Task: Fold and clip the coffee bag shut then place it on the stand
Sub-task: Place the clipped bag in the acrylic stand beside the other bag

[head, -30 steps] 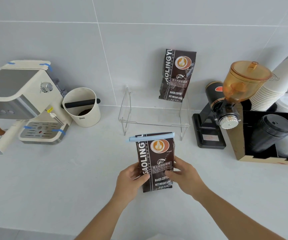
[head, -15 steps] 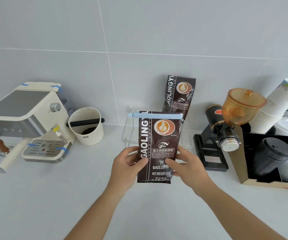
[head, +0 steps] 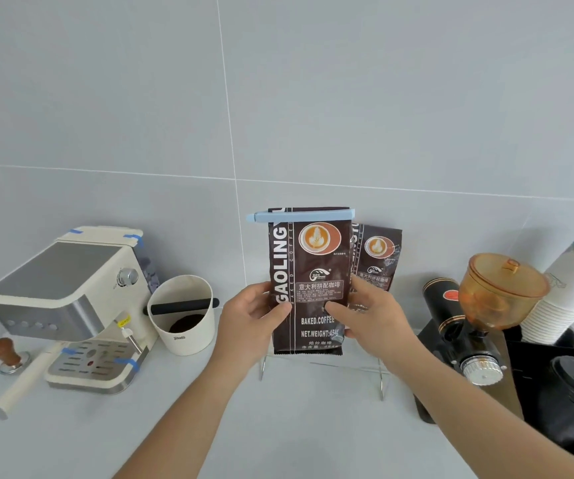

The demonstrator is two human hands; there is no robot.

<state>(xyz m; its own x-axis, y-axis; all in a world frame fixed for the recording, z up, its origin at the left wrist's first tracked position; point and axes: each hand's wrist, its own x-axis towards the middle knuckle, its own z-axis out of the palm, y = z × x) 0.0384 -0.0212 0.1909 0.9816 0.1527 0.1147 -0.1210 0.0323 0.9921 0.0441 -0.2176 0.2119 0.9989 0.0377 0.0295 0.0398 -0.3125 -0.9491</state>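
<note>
Both hands hold the bag (head: pixel 309 281) up straight, over the clear stand (head: pixel 380 375). The left hand (head: pixel 251 319) is curled round the bag's left edge, thumb on the front. The right hand (head: pixel 372 312) grips the right edge the same way, thumb on the front too. A blue clip (head: pixel 299 216) runs across the folded top of the bag and pinches it shut. The bottom of the bag sits right at the top of the stand, but I cannot tell if it touches.

A second bag (head: pixel 379 257) leans on the wall behind, partly hidden. To the left on the counter (head: pixel 71 437) are a coffee machine (head: pixel 61 299), a white cup (head: pixel 185 316) with a black bar across it, and a tamper (head: pixel 4 354). To the right are a grinder (head: pixel 479 323) and a stack of paper cups (head: pixel 562 292).
</note>
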